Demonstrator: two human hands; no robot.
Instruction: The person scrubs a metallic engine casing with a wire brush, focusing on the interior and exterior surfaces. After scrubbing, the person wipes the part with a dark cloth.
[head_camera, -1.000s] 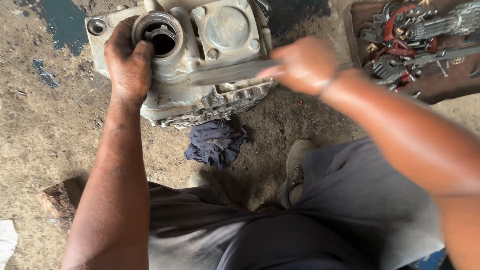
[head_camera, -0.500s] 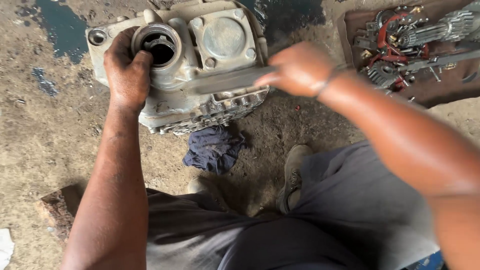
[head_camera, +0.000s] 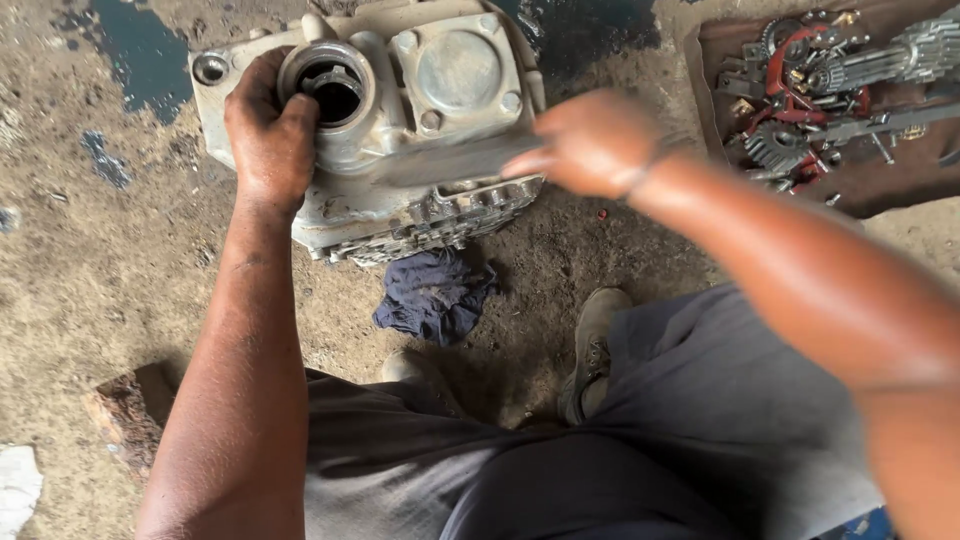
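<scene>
A dirty pale metal gearbox casing (head_camera: 455, 80) lies on the oily dirt floor in front of me. My left hand (head_camera: 268, 135) grips the rim of its round open bore (head_camera: 335, 90) at the left end. My right hand (head_camera: 590, 140) is blurred with motion over the casing's right side and is shut on a flat grey metal tool (head_camera: 445, 162) that points left across the casing. A dark blue rag (head_camera: 435, 292) lies on the ground just below the casing.
A brown tray (head_camera: 880, 185) at the upper right holds several gears, shafts and red-handled tools. My shoes (head_camera: 590, 345) and grey trousers fill the lower middle. A brick-like block (head_camera: 120, 405) sits at the lower left. Dark oil stains (head_camera: 150, 60) mark the floor.
My right hand has swung the flat tool over the casing and is now blurred. My left hand keeps its grip on the bore rim.
</scene>
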